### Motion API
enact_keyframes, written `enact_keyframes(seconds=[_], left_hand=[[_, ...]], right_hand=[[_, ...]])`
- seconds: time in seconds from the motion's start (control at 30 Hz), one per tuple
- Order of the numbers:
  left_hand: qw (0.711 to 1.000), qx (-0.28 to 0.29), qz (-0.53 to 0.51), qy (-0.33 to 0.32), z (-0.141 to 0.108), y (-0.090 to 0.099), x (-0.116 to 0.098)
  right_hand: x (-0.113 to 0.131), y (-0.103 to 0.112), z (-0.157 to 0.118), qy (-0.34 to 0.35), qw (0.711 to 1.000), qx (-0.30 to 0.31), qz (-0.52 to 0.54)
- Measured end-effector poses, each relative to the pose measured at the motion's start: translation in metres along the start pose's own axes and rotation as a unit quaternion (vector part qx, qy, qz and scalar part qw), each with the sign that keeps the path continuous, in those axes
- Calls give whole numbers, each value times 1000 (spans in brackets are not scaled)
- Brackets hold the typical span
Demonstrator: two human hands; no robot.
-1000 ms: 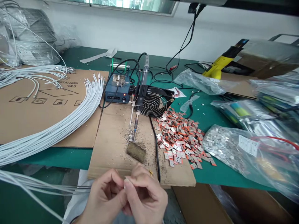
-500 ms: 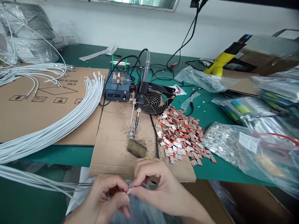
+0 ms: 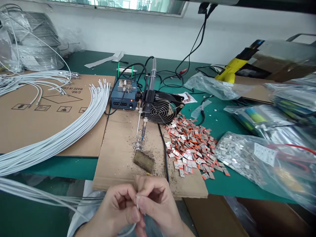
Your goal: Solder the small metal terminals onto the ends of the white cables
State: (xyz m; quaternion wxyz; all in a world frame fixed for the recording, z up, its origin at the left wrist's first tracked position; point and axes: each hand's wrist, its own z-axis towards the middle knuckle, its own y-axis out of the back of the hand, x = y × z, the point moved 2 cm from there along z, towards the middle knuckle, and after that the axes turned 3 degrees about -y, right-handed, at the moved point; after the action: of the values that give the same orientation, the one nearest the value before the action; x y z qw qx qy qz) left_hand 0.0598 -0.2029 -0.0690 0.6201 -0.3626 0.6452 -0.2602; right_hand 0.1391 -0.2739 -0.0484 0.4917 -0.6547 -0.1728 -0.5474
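Low in the middle, in front of the cardboard's near edge, my two hands meet fingertip to fingertip. My left hand (image 3: 118,209) is closed, pinching a thin white cable (image 3: 131,228) near its end. My right hand (image 3: 160,202) also pinches at that end; the tip itself is mostly hidden by fingers. Ahead of them lies a brown sponge block (image 3: 144,161) on the cardboard sheet (image 3: 116,158). Above the sponge a soldering iron (image 3: 149,98) hangs in a stand, tip down over bits of solder. More white cables (image 3: 61,136) lie bundled at left.
A heap of small metal plates with orange edges (image 3: 191,143) lies right of the fan (image 3: 161,110). Behind stands a blue soldering station (image 3: 123,98) with a solder spool (image 3: 126,71). Bagged metal pieces (image 3: 237,158) and a yellow heat gun (image 3: 229,70) are at right.
My right hand has drawn in and turned more upright against my left. The cable end between the fingers now points more upward. The whole view has shifted slightly.
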Motion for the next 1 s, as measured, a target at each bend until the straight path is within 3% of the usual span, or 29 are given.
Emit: enact_keyframes(seconds=[0.07, 0.13, 0.27, 0.33, 0.4, 0.47, 0.67, 0.8, 0.87, 0.93, 1.0], left_hand=[[999, 39, -17, -12, 4, 0, 7], [999, 40, -18, -13, 6, -2, 9], [998, -43, 51, -4, 3, -9, -2], [987, -114, 110, -5, -1, -10, -10], [972, -140, 189, -12, -4, -8, -18], [954, -121, 275, -12, -5, -6, -22], [901, -86, 425, -22, 0, -6, -21], [830, -80, 543, -97, 2, -8, -25], [811, -73, 567, -126, 1, -10, -25], [836, -88, 528, -118, 1, -10, -23], [886, -140, 433, -82, 1, -11, -19]], right_hand=[[0, 1, -1, 28, 999, -28, -31], [2, 1, 0, 35, 998, -29, -35], [16, 14, 7, 77, 992, -62, 81], [25, 23, 7, 103, 991, -89, -14], [30, 28, 6, 86, 979, -51, -180], [31, 29, 2, 47, 959, 1, -281], [35, 24, -3, 27, 936, -5, -350], [40, 25, -3, 15, 916, 0, -401], [37, 24, -3, 7, 917, 5, -398], [30, 22, -3, 27, 933, -15, -358], [21, 18, -3, 72, 948, -55, -305]])
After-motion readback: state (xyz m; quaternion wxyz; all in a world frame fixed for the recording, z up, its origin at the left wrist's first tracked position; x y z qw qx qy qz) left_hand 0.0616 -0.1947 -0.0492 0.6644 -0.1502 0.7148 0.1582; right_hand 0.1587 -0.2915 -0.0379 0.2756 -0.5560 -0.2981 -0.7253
